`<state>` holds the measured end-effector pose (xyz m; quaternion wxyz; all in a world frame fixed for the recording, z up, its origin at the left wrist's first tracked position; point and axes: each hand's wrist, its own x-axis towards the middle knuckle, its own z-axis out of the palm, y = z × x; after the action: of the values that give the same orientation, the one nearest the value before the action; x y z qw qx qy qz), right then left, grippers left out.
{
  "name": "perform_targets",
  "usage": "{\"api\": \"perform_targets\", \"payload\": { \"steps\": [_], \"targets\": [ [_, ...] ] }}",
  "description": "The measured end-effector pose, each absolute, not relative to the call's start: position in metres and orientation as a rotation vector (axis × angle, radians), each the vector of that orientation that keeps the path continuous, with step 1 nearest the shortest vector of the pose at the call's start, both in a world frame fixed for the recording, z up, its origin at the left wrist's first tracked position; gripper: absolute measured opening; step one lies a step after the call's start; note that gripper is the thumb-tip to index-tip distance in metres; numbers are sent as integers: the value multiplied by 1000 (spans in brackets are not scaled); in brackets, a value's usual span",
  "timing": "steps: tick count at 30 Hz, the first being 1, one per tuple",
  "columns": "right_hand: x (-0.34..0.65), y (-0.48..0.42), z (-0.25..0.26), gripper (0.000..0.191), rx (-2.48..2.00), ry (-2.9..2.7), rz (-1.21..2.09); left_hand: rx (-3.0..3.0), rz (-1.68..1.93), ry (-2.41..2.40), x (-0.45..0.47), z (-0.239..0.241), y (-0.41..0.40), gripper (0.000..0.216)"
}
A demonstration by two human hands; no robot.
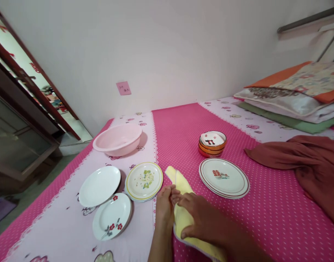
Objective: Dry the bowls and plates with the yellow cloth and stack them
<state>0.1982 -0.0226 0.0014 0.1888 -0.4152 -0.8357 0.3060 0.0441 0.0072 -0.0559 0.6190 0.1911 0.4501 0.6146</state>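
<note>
A yellow cloth (180, 182) with pale stitched edges lies lengthwise on the pink dotted bedspread, folded narrow. My left hand (167, 203) is at its left edge, fingers curled in at the cloth; their tips are partly hidden. From the right, my right hand (196, 214) lies over the cloth, thumb and bent fingers gripping it from above. Left of my hands is a plate with a yellow rim and green pattern (144, 181), apparently on top of another. To the right sit stacked white plates with dark red rims (224, 177).
Several stacked orange bowls (212, 144) stand behind the right plates. A pink basin (119, 140), a plain white plate (99, 186) and a red-flowered plate (112, 217) are at left. At right lie a brown-red cloth (300, 160) and folded bedding (295, 98). A wall (169, 54) rises behind.
</note>
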Motion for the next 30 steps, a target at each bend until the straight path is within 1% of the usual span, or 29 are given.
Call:
{"api": "perform_targets", "payload": {
  "steps": [1, 2, 5, 6, 9, 11, 14, 17, 20, 22, 24, 26, 30],
  "targets": [
    [189, -22, -3, 51, -1230, -2406, 786, 430, 1429, 1048, 40, -56, 7, 48],
    [182, -20, -9, 44, -1292, -2447, 707, 427, 1445, 1063, 36, -56, 7, 46],
    [169, -12, -30, 14, -1382, -2429, 507, 449, 1496, 1111, 26, -56, 6, 44],
    [168, -9, -37, 10, -1389, -2377, 461, 464, 1509, 1128, 24, -56, 6, 45],
    [170, 0, -56, 11, -1388, -2188, 418, 516, 1530, 1189, 26, -56, 4, 48],
    [175, 5, -64, 10, -1356, -2070, 486, 565, 1527, 1244, 29, -54, 1, 50],
    [183, 11, -70, 13, -1294, -1926, 591, 689, 1489, 1357, 25, -45, -6, 53],
    [187, 15, -71, 18, -1262, -1938, 575, 869, 1456, 1547, 0, -25, -12, 54],
    [188, 17, -66, 17, -1282, -1984, 582, 1080, 1418, 1827, -42, 2, -15, 53],
    [189, 17, -62, 16, -1286, -1990, 615, 1231, 1308, 2034, -70, 18, -15, 48],
    [190, 17, -59, 16, -1278, -1996, 635, 1362, 1130, 2220, -89, 28, -13, 36],
    [190, 17, -56, 16, -1274, -2004, 627, 1477, 922, 2353, -98, 31, -9, 30],
    [189, 18, -54, 14, -1286, -2001, 600, 1684, 528, 2458, -98, 23, 7, 34]
  ]
}}
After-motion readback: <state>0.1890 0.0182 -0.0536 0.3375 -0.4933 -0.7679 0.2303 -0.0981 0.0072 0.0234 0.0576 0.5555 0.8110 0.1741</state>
